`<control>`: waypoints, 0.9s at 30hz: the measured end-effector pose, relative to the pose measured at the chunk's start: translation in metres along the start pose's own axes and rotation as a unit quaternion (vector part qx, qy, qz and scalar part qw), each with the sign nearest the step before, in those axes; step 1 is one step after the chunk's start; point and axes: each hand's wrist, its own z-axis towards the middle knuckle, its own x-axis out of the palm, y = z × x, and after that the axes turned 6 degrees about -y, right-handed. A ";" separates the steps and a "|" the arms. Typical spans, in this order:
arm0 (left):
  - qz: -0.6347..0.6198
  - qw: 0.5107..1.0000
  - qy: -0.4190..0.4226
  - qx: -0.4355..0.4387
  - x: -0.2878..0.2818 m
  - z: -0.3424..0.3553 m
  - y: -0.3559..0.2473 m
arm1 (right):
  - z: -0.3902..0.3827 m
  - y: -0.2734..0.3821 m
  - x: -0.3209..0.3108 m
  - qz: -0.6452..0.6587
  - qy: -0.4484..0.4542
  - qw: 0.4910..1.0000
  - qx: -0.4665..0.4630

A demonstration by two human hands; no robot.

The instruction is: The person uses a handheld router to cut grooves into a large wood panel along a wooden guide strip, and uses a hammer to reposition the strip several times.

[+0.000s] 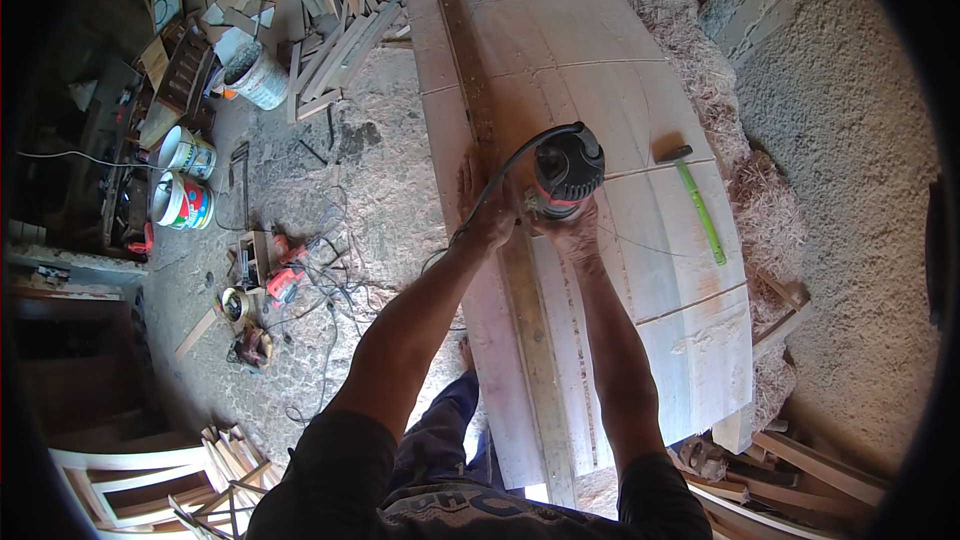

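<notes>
A black-and-red power router [568,165] stands upright on a large wooden panel [660,230] scored with several grooves. My right hand [571,235] grips the router low on its near side. My left hand [488,208] lies just left of it on a long wooden straightedge [530,320], fingers stretched forward, with the black cord passing over it. The straightedge runs lengthwise along the panel. A hammer [700,210] with a green handle lies on the panel to the right.
Loose boards [340,50], buckets [185,200] and red power tools [285,280] with tangled cords are on the dusty floor at left. Wood shavings [765,200] line the panel's right side beside a rough wall [840,140]. More wooden pieces [810,470] lie at lower right.
</notes>
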 end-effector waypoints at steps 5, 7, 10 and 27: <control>-0.074 0.995 0.005 -0.062 -0.010 0.015 -0.021 | 0.016 0.000 0.000 0.022 -0.025 0.999 -0.013; -0.052 0.998 -0.011 -0.028 -0.010 0.014 -0.017 | 0.024 0.004 0.004 0.007 -0.030 0.999 -0.023; -0.011 1.000 -0.013 0.006 -0.006 0.011 -0.006 | 0.035 0.009 0.015 0.058 -0.021 0.998 -0.013; -0.008 0.998 0.002 -0.065 -0.037 0.027 -0.034 | 0.091 -0.005 0.033 0.062 -0.031 0.997 -0.022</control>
